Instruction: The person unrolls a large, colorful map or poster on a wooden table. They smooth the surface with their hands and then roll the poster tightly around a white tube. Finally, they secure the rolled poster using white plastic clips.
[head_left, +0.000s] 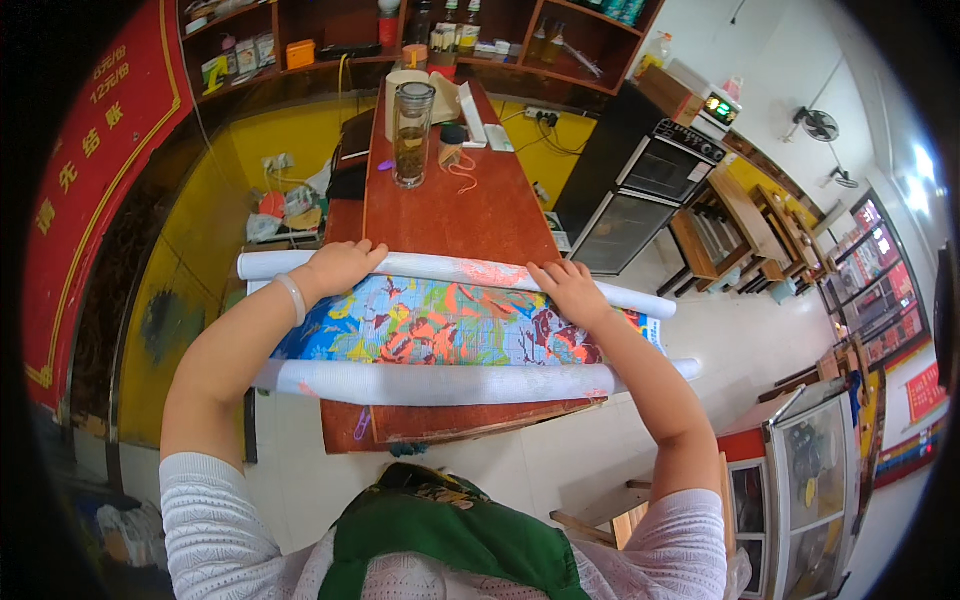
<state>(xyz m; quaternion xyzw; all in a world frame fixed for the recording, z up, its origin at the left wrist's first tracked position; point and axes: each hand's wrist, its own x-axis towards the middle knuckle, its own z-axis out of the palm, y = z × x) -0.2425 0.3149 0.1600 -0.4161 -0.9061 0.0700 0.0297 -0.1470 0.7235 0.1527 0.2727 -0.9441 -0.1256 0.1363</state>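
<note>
A printed cross-stitch canvas (465, 319) lies across the red-brown wooden table, both its long edges rolled up. Blue, green, orange and maroon flower patterns show in the strip between the rolls. My left hand (341, 268), with a pale bangle at its wrist, grips the far roll (435, 265) left of its middle. Further right, my right hand (571, 291) holds the same roll, fingers laid over its top. The near roll (465, 383) lies close to the table's front edge, and my right forearm passes above its right part. Both thumbs are hidden.
A lidded glass tea bottle (413, 139) and a small dark-capped jar (451, 145) with orange thread stand further up the table (465, 214). A purple safety-pin-shaped clip (362, 424) lies at the front left. A black cabinet (637, 195) stands to the right.
</note>
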